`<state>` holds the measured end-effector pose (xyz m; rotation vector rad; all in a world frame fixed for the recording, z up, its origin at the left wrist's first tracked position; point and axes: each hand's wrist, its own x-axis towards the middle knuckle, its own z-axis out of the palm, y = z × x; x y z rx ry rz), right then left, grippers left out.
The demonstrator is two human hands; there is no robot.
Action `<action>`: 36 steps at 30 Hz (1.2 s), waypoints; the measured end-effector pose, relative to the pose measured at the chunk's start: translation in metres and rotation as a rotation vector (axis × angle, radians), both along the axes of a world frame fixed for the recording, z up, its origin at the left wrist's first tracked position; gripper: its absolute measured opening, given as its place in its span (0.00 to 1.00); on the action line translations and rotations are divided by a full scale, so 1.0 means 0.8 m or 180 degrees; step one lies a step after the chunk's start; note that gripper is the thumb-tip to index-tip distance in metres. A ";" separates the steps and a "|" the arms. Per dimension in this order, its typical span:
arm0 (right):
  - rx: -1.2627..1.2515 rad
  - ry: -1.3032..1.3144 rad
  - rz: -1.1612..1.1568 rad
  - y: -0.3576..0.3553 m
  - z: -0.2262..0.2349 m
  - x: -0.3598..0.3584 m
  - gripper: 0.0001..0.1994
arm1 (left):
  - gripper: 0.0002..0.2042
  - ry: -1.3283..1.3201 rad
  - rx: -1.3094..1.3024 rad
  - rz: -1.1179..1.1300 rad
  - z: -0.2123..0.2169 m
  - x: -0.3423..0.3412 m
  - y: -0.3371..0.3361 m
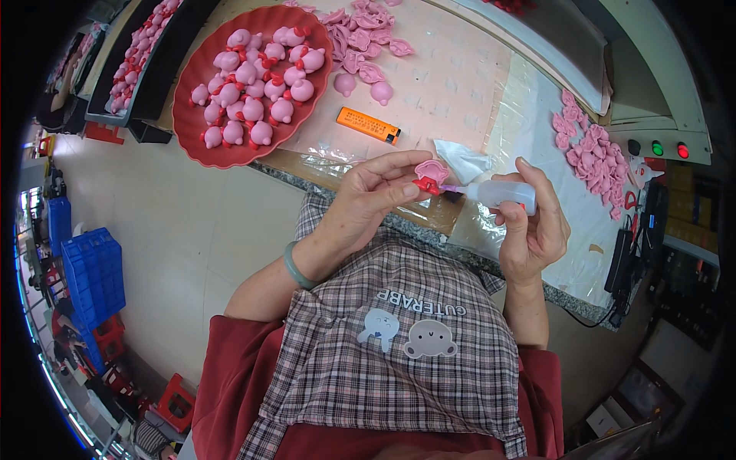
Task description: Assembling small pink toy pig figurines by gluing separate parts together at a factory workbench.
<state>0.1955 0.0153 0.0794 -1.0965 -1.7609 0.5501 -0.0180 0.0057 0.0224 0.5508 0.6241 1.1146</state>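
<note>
Between the thumb and fingers of my left hand (pixel 376 190) is a small pink and red plastic figure part (pixel 432 175), its hollow side with a raised rim facing up. My right hand (pixel 533 228) grips a translucent squeeze bottle (pixel 502 196), tilted almost level. Its thin purplish nozzle tip reaches the red portion of the part; whether it touches cannot be made out. Beyond my hands lie a crumpled white tissue (pixel 460 159) and an orange lighter (pixel 368 126). Two round pink pieces (pixel 381 93) rest farther back on the table.
A red scalloped bowl (pixel 316 115) of pink and red figures stands at the left. Pink pieces are heaped at the back (pixel 360 38) and on the right (pixel 598 165). A machine with lit buttons (pixel 657 148) edges the far right. Blue crates (pixel 93 268) stand on the left floor.
</note>
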 end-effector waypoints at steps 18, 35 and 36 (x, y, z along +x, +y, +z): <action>-0.1041 0.1920 0.0230 0.032 -0.011 0.005 0.16 | 0.20 -0.0185 -0.0165 -0.0097 -0.007 -0.005 -0.004; -0.0758 0.0044 0.0242 0.108 -0.040 -0.009 0.16 | 0.23 -0.0026 -0.0147 -0.0259 0.000 -0.005 -0.003; -0.0636 -0.0048 0.0189 0.114 -0.047 0.008 0.16 | 0.23 -0.0025 -0.0151 -0.0286 -0.001 -0.002 -0.002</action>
